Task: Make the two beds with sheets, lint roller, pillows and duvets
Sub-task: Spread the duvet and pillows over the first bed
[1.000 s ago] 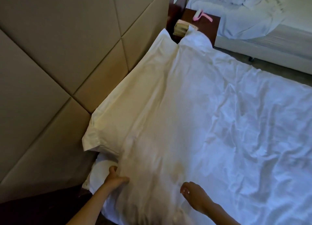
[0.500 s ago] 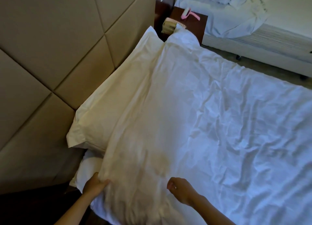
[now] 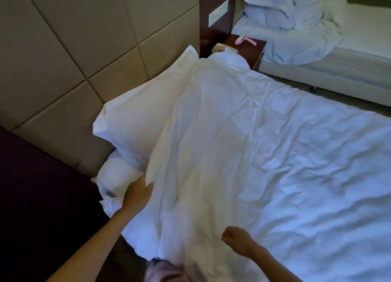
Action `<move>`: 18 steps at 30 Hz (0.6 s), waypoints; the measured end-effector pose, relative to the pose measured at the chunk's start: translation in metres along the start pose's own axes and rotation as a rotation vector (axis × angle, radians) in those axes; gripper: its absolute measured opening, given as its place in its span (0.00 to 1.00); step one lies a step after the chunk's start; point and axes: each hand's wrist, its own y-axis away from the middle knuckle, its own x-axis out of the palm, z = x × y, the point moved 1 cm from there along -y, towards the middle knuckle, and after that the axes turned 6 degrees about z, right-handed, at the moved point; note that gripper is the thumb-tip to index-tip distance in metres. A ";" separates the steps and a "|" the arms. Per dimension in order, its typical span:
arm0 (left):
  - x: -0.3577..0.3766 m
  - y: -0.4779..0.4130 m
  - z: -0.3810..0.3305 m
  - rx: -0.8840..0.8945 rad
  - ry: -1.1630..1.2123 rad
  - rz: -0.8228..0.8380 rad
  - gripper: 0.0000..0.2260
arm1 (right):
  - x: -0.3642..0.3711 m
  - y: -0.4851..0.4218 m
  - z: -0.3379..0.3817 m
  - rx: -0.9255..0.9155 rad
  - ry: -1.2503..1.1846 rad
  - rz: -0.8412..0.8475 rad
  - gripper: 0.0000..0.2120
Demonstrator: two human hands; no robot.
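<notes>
Since half a second ago our left hand has moved up the duvet edge, closer to the pillow. We see the duvet spread rumpled over the bed, overlapping the pillow by the padded headboard. Our left hand grasps the duvet's edge, fingers tucked beneath. Our right hand lies clenched on the duvet; whether it clasps cloth we cannot tell. The pink lint roller lies on the nightstand.

duvet over pillow (headboard behind), nightstand beyond
</notes>
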 end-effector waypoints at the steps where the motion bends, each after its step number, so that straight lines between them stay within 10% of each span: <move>1: 0.012 0.022 -0.027 0.055 -0.043 -0.007 0.10 | 0.000 0.016 -0.016 -0.005 -0.016 -0.012 0.08; 10: 0.202 0.211 -0.187 0.368 -0.524 0.341 0.18 | -0.013 0.107 -0.155 0.018 -0.551 -0.253 0.09; 18: 0.310 0.269 -0.134 -0.095 -0.115 1.139 0.04 | 0.017 0.142 -0.243 0.284 -0.873 -0.181 0.05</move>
